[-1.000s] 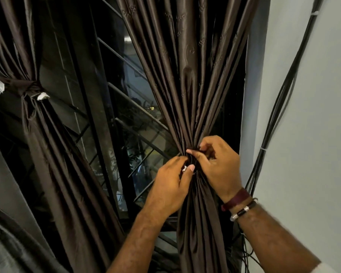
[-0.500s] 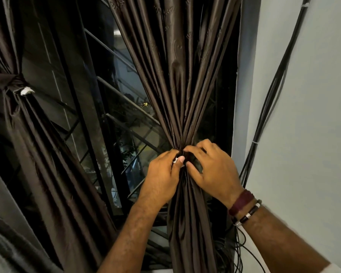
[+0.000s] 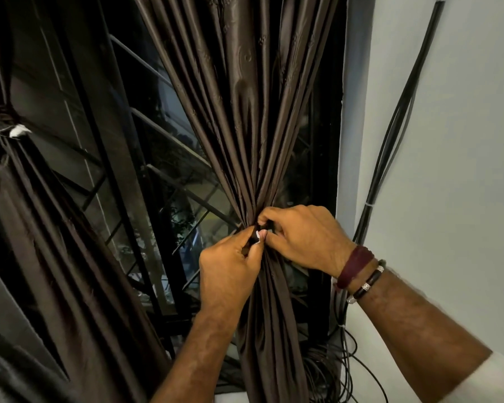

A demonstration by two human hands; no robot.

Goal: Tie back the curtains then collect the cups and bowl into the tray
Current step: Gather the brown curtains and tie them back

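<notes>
The right-hand dark brown curtain [image 3: 245, 117] is gathered into a tight bunch in front of the window. My left hand [image 3: 230, 269] and my right hand [image 3: 300, 237] meet at the gathered waist, both pinching a dark tie-back strip [image 3: 258, 232] with a small white end that wraps the bunch. The left-hand curtain [image 3: 41, 228] hangs at the far left, bound by a knotted tie-back [image 3: 0, 117] with a white tag. Cups, bowl and tray are out of view.
A barred window [image 3: 157, 158] with dark glass lies behind the curtains. Several black cables [image 3: 390, 135] run down the pale wall [image 3: 463, 170] at right and coil near the floor [image 3: 323, 373]. A dark cloth fills the lower left corner.
The view has shifted left and down, so both hands sit lower and further right in frame. My fingers have reworked their grip on the strip, whose white end now shows between them.
</notes>
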